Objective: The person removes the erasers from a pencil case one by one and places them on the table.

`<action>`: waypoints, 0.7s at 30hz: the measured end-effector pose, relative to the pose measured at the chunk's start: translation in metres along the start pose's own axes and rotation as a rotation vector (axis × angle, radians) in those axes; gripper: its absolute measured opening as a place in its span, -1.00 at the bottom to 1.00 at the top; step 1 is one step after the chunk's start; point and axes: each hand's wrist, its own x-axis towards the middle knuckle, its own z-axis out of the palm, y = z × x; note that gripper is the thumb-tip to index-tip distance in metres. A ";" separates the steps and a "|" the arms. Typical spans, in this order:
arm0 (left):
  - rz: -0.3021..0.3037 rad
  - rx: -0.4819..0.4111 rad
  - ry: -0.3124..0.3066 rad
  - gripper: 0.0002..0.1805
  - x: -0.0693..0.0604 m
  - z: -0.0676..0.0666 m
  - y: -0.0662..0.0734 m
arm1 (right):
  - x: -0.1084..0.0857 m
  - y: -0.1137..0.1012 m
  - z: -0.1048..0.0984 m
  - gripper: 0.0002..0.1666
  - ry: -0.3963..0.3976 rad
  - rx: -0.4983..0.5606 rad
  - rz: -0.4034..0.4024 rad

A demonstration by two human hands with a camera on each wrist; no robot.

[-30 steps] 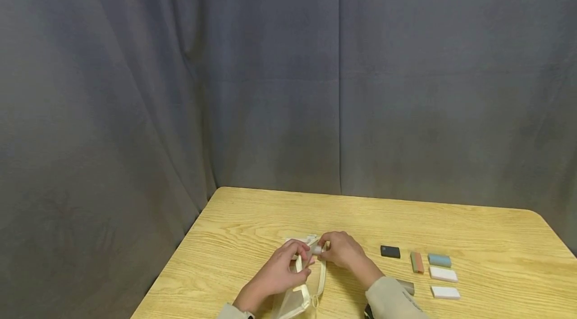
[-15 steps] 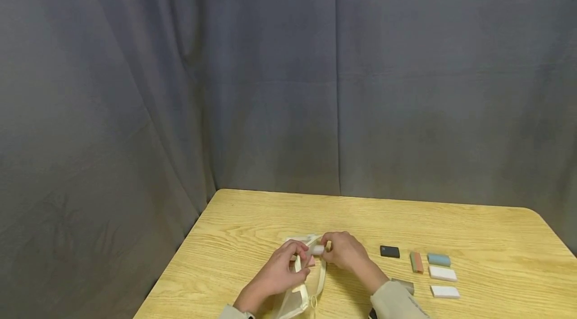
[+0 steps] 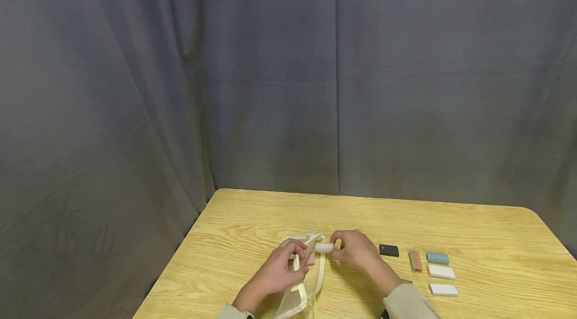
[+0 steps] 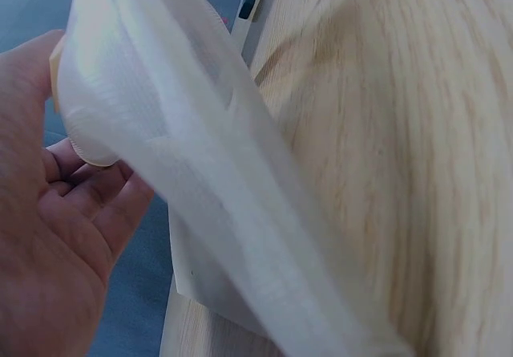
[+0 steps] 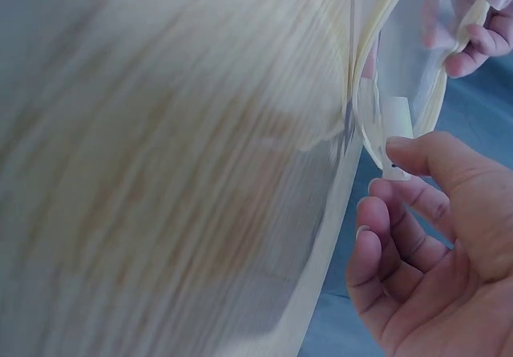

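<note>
My left hand (image 3: 280, 270) grips the rim of a see-through pouch (image 4: 216, 172) with a cream zipper edge, keeping its mouth spread apart. A small white block (image 3: 323, 247), which looks like an eraser, is pinched at one end between thumb and fingers of my right hand (image 3: 359, 253). That block (image 5: 397, 116) lies at the pouch's mouth, across its right rim in the head view. Inside the pouch shows a pink block (image 3: 310, 260); other contents cannot be made out. Most of the pouch's near end is cut off by the frame.
Right of my right hand lie a black block (image 3: 389, 250), a green-and-orange block (image 3: 415, 261), a blue block (image 3: 437, 258) and two white blocks (image 3: 441, 272). My right forearm mostly covers a grey-brown piece (image 3: 407, 282). A grey curtain (image 3: 270, 83) hangs behind the wooden table (image 3: 252, 209).
My right hand has moved to the right, drawing the white block from inside the pouch's mouth out to its rim. The left hand has stayed nearly still on the pouch.
</note>
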 end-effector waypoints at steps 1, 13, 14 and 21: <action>0.005 -0.001 0.003 -0.78 0.000 0.000 0.000 | -0.001 0.001 -0.001 -0.83 0.005 -0.005 0.004; -0.010 -0.027 -0.005 -0.79 -0.001 -0.001 0.001 | -0.009 0.005 -0.018 -0.80 0.017 0.012 0.056; -0.014 -0.028 -0.004 -0.79 -0.001 -0.002 0.001 | -0.010 0.005 -0.020 -0.79 0.016 0.019 0.057; -0.015 -0.019 -0.001 -0.78 -0.001 -0.002 0.003 | -0.014 0.013 -0.032 -0.81 0.030 0.026 0.029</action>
